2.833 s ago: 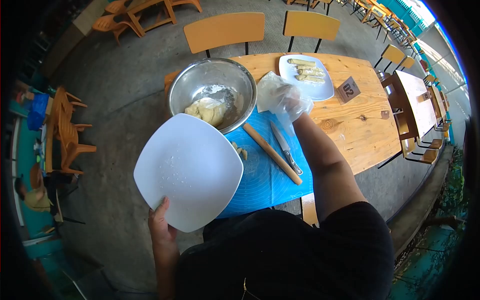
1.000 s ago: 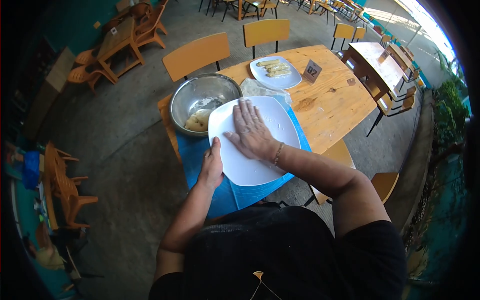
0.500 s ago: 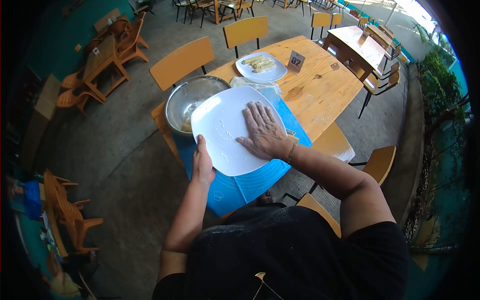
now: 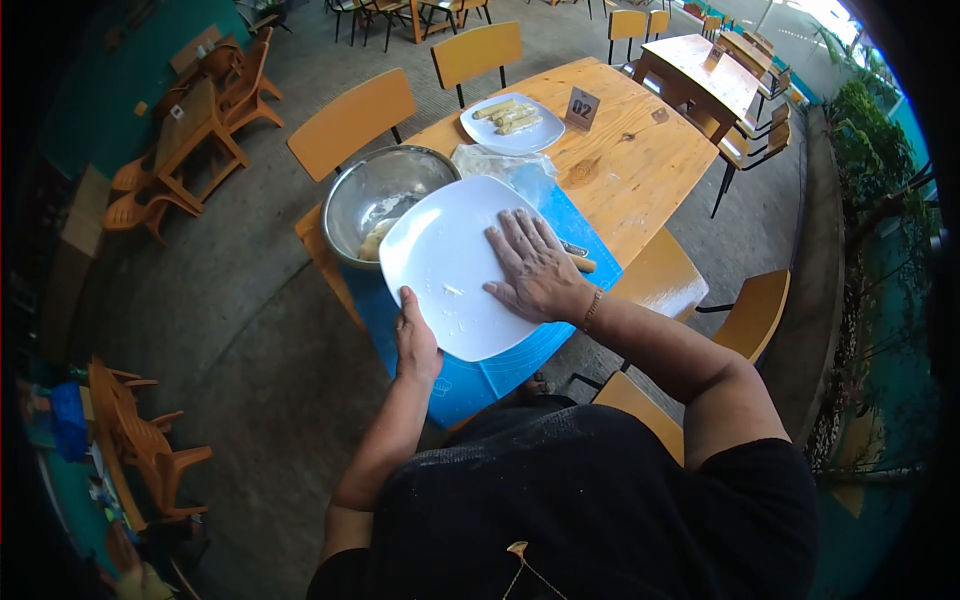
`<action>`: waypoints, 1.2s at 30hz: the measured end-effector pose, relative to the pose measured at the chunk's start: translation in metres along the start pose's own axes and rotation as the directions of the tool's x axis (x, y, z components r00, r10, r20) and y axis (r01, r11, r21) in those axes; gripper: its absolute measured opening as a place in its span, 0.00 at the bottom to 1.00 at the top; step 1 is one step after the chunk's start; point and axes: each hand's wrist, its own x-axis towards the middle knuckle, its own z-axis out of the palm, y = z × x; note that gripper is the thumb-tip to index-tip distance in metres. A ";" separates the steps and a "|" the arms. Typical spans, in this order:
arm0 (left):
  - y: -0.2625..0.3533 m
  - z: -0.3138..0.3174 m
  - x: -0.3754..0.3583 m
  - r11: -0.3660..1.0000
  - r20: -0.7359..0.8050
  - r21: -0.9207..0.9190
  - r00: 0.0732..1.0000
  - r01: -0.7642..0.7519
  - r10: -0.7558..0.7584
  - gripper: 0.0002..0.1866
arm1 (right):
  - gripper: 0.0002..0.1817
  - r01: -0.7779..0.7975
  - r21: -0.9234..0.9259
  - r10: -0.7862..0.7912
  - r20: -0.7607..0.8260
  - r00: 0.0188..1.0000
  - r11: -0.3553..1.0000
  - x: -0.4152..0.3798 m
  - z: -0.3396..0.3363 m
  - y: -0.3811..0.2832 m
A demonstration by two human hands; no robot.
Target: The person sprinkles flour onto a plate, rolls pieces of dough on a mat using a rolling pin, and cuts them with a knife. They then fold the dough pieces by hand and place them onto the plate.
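Left hand [image 4: 418, 345] grips the glossy, white, square plate [image 4: 440, 250], thumb atop, other fingers hidden; right hand [image 4: 540, 278] lies on it, fingers slightly spread. Beyond the plate sits a round silver metal bowl [image 4: 348, 205].

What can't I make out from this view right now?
All in the head view:
Left hand: fingers hidden beneath the white plate.
Right hand: palm faces the plate, unseen.
Dough: partly covered by the plate.
Rolling pin and knife: mostly behind plate and right hand.
Distant sign: too small to read.

room runs over the right tabletop [image 4: 650, 165], but the bowl [image 4: 368, 190] crowds the held plate [image 4: 440, 255].
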 end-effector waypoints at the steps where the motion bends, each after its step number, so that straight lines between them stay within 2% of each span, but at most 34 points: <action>1: -0.002 0.002 0.000 0.999 0.033 0.019 0.999 0.036 -0.036 0.33 | 0.45 -0.026 0.049 0.029 -0.060 0.998 0.998 0.009 0.003 0.000; 2: -0.004 0.004 -0.001 0.999 0.039 0.022 0.999 0.037 -0.038 0.33 | 0.45 -0.032 0.047 0.035 -0.063 0.997 0.998 0.017 0.004 -0.002; 4: -0.011 0.006 -0.001 0.990 0.141 0.114 0.985 0.083 -0.099 0.35 | 0.46 -0.032 0.013 0.034 -0.200 0.979 0.999 0.032 0.006 -0.014; 6: -0.011 0.008 0.000 0.986 0.178 0.142 0.977 0.091 -0.116 0.37 | 0.44 -0.040 0.079 0.051 -0.145 0.988 0.996 0.041 0.008 -0.033; 8: -0.005 0.012 0.003 0.993 0.165 0.094 0.983 0.071 -0.086 0.38 | 0.41 0.098 0.110 -0.081 -0.151 0.985 0.989 0.038 0.021 -0.048; 10: 0.006 0.011 0.007 0.998 0.155 0.017 0.986 0.063 -0.065 0.40 | 0.35 0.229 0.207 -0.214 -0.092 0.972 0.951 0.026 0.012 -0.065; 12: 0.012 -0.003 0.015 0.997 0.183 -0.018 0.981 0.074 -0.070 0.41 | 0.34 0.273 0.327 -0.297 0.025 0.955 0.905 0.013 0.001 -0.073; 14: 0.011 -0.019 0.022 0.996 0.159 -0.002 0.983 0.090 -0.088 0.40 | 0.35 0.295 0.309 -0.330 0.066 0.942 0.904 -0.004 -0.002 -0.068; 16: 0.015 -0.022 0.023 0.999 0.116 0.026 0.993 0.032 -0.034 0.39 | 0.36 0.318 0.288 -0.361 0.108 0.926 0.903 -0.016 -0.009 -0.057; 18: 0.023 -0.017 0.019 0.999 0.088 0.001 0.995 0.038 -0.038 0.38 | 0.39 0.154 0.053 -0.158 0.102 0.982 0.987 -0.026 -0.018 -0.045; 19: 0.024 -0.015 0.018 1.000 0.079 0.004 0.997 0.026 -0.026 0.38 | 0.43 0.079 0.046 -0.084 0.125 0.989 0.996 -0.025 -0.018 -0.037; 20: 0.022 -0.014 0.016 1.000 0.072 0.008 0.997 0.018 -0.018 0.38 | 0.43 0.072 0.047 -0.078 0.131 0.988 0.996 -0.022 -0.014 -0.033; 23: 0.009 -0.007 0.019 1.000 0.103 0.005 0.995 -0.005 0.004 0.37 | 0.45 -0.060 0.084 0.058 0.026 0.998 0.995 -0.004 0.009 -0.036; 24: 0.007 -0.004 0.020 1.000 0.110 0.005 0.994 -0.005 0.004 0.37 | 0.43 -0.064 0.101 0.059 0.052 0.997 0.993 0.001 0.007 -0.046; 26: 0.002 -0.001 0.018 0.999 0.121 0.046 0.993 -0.019 0.013 0.38 | 0.40 0.029 0.166 -0.034 0.025 0.999 0.986 0.006 0.012 -0.060; 27: 0.003 -0.001 0.017 0.999 0.144 0.034 0.989 0.023 -0.028 0.37 | 0.40 0.024 0.167 -0.029 0.025 0.999 0.986 0.008 0.013 -0.064; 29: 0.004 -0.003 0.018 0.998 0.180 0.059 0.983 0.035 -0.045 0.38 | 0.35 0.194 0.232 -0.186 -0.057 0.981 0.953 0.009 0.013 -0.069; 30: 0.005 0.000 0.017 0.996 0.212 0.082 0.976 0.038 -0.055 0.38 | 0.35 0.184 0.229 -0.175 -0.057 0.983 0.956 0.014 0.013 -0.068; 31: 0.005 0.003 0.013 0.992 0.178 0.070 0.977 0.103 -0.114 0.38 | 0.35 0.195 0.225 -0.178 -0.095 0.979 0.955 0.024 0.012 -0.063; 32: 0.002 0.003 0.012 0.992 0.183 0.072 0.976 0.105 -0.116 0.38 | 0.34 0.210 0.220 -0.184 -0.133 0.974 0.953 0.034 0.011 -0.057; 34: -0.001 0.000 0.009 0.982 0.204 0.158 0.970 0.102 -0.133 0.37 | 0.37 0.187 0.116 -0.166 -0.173 0.971 0.975 0.046 0.014 -0.039; 36: 0.001 0.001 0.007 0.985 0.188 0.166 0.979 0.051 -0.083 0.37 | 0.40 0.114 0.061 -0.108 -0.100 0.989 0.992 0.045 0.006 -0.025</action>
